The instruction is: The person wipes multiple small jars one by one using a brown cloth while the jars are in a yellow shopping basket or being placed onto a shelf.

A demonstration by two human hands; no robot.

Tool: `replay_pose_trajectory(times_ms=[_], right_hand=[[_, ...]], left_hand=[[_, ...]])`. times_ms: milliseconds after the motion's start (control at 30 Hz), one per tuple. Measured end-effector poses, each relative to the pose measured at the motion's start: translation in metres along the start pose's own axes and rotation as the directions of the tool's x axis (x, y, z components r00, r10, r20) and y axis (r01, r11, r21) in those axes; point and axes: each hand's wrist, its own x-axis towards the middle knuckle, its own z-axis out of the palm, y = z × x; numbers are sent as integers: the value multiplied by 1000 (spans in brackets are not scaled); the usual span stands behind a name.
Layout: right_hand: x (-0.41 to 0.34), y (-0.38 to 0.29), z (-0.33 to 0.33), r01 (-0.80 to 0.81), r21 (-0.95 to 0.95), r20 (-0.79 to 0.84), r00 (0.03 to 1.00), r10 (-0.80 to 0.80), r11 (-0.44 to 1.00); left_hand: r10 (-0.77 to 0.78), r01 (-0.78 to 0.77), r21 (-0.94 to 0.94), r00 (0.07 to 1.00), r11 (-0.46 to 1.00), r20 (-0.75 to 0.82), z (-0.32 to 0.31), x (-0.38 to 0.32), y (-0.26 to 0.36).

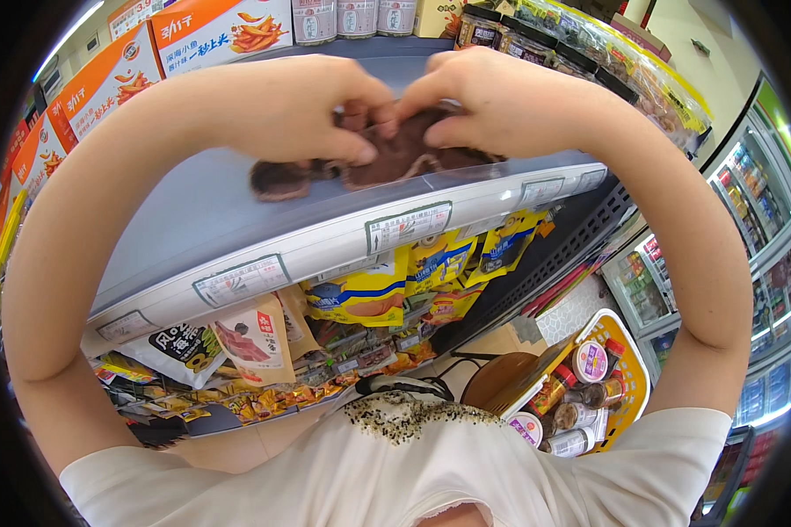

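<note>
On a grey shop shelf [191, 197] lies a dark brown cloth [395, 155] with lighter stitched edges, crumpled near the front lip. My left hand [316, 109] pinches its upper part between thumb and fingers. Close beside it, my right hand [478, 105] has its thumb and fingers on the cloth too, the fingertips of both hands almost touching. A dark rounded end of the cloth sticks out below my left hand. The folds under my fingers are partly hidden.
Orange and white snack boxes [221, 33] stand at the back left, dark-lidded jars [527, 39] at the back right. Price labels line the shelf lip [329, 247]. Snack bags [359, 293] fill the shelf below. A yellow basket [636, 388] of jars sits by a brown stool [498, 382] at the lower right.
</note>
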Motion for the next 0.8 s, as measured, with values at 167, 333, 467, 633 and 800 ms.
replay_pose_trajectory(times_ms=[167, 333, 467, 633, 800], right_hand=[[-1, 40, 7, -195, -59, -6, 981, 195, 979], [19, 62, 13, -285, -143, -19, 958, 285, 948], [38, 81, 22, -291, -157, -89, 956, 280, 944], [69, 95, 16, -308, -235, 2, 948, 318, 922], [82, 123, 26, -336, -310, 26, 932, 362, 889]], left_hand=[[79, -51, 325, 994, 944, -74, 6, 57, 5], [-112, 103, 582, 994, 806, -21, 6, 93, 8], [-47, 62, 578, 998, 814, -40, 6, 101, -23], [-124, 84, 506, 991, 858, 46, -9, 110, -57], [-39, -3, 292, 989, 957, 140, -15, 136, -73]])
